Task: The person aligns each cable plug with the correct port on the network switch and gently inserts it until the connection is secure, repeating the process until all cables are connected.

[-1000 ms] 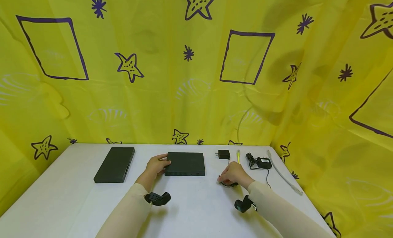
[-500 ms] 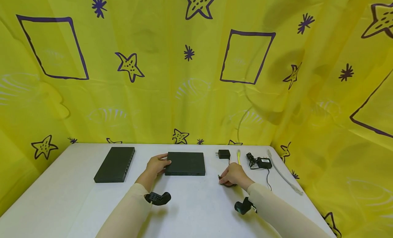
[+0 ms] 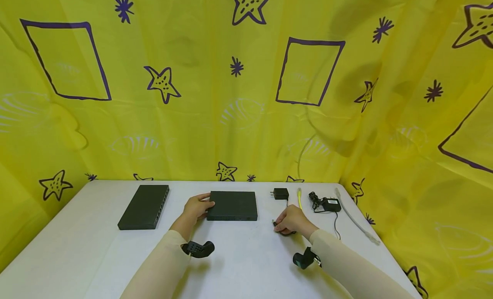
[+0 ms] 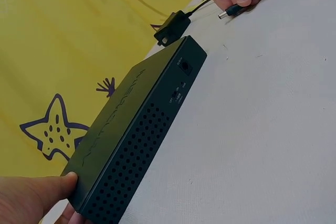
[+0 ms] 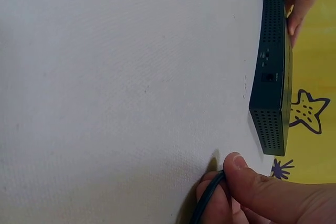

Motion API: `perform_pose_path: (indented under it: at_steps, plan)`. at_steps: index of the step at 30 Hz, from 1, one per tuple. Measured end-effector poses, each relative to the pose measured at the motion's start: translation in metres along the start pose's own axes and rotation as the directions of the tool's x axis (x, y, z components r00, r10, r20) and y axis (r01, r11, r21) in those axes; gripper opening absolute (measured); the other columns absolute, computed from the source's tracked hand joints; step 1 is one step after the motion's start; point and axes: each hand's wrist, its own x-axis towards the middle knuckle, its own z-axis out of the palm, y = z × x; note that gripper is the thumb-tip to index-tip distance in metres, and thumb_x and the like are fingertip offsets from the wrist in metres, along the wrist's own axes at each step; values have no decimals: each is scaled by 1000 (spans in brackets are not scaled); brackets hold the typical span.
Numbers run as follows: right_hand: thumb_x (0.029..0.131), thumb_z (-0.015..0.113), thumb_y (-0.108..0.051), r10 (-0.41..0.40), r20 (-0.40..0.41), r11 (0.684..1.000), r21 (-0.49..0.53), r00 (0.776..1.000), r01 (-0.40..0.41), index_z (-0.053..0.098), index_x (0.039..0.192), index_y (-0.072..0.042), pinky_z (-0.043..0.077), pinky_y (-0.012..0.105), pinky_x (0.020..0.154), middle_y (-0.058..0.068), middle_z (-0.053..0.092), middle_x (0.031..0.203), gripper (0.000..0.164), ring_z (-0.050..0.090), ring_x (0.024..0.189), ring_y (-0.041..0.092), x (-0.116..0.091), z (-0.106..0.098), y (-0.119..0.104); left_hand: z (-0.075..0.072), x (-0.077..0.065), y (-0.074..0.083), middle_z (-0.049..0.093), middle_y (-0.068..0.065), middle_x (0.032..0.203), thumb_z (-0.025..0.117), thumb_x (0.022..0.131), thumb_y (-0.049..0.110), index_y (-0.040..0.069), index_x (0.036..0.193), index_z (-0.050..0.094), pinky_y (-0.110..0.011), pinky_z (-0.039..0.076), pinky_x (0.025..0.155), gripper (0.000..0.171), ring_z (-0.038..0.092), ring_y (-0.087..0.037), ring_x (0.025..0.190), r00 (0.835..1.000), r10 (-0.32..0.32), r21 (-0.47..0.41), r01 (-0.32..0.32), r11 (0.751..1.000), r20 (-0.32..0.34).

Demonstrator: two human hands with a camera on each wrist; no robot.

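Note:
My left hand (image 3: 195, 208) grips the left end of a black network switch (image 3: 232, 206), its thumb on the top face. In the left wrist view the switch's vented side shows a round power socket (image 4: 185, 66) and a small slider (image 4: 175, 94). To the right, my right hand (image 3: 293, 219) pinches a black barrel plug (image 4: 234, 10) between thumb and fingers, apart from the switch. Its metal tip points towards the switch. The plug's dark cord (image 5: 211, 195) bends across the fingers in the right wrist view, where the tip is hidden.
Another flat black box (image 3: 140, 207) with ports lies to the left. At the back right are a black power adapter (image 3: 281, 194) with prongs, a yellow cable (image 3: 299, 196), a second adapter (image 3: 332, 204) with coiled cord, and a pale grey cable (image 3: 356, 221).
My right hand has shifted slightly, and the plug's tip now sticks out more plainly beyond the fingers. The left hand and the network switch have stayed put.

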Motion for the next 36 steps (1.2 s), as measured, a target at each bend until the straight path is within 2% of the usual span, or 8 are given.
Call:
perform_pose_path:
  at_steps: [8, 16, 29, 36]
  plan:
    - [73, 83, 5, 19, 10, 1000, 22, 1000, -20, 73, 81, 4, 56, 21, 53, 7, 67, 73, 13, 59, 53, 8, -2, 2, -4, -2, 0, 2, 49, -23, 144, 66, 93, 10, 7, 143, 51, -43, 54, 97, 52, 60, -32, 115, 1000, 6, 38, -6, 999, 1]
    - [75, 80, 6, 24, 53, 997, 78, 998, -28, 71, 82, 4, 56, 20, 53, 9, 66, 75, 12, 59, 53, 8, -5, 10, -13, -3, 4, -2, 54, -24, 138, 69, 92, 14, 9, 140, 55, -36, 58, 87, 50, 63, -27, 107, 1000, 19, 114, -17, 993, -16]
    - [78, 79, 5, 57, 108, 981, 180, 993, -76, 72, 86, 5, 58, 22, 58, 6, 69, 73, 10, 62, 57, 9, -5, 25, -25, 0, 1, -3, 59, -26, 131, 69, 91, 13, 6, 136, 58, -36, 60, 83, 47, 65, -27, 103, 998, 46, 113, -41, 993, -45]
    - [78, 77, 7, 39, 125, 976, 207, 991, -64, 72, 86, 8, 58, 22, 57, 6, 69, 71, 10, 62, 56, 10, -4, 31, -30, -1, -5, -2, 58, -27, 131, 68, 93, 13, 5, 137, 56, -37, 60, 83, 47, 65, -29, 103, 998, 56, 111, -51, 993, -41]
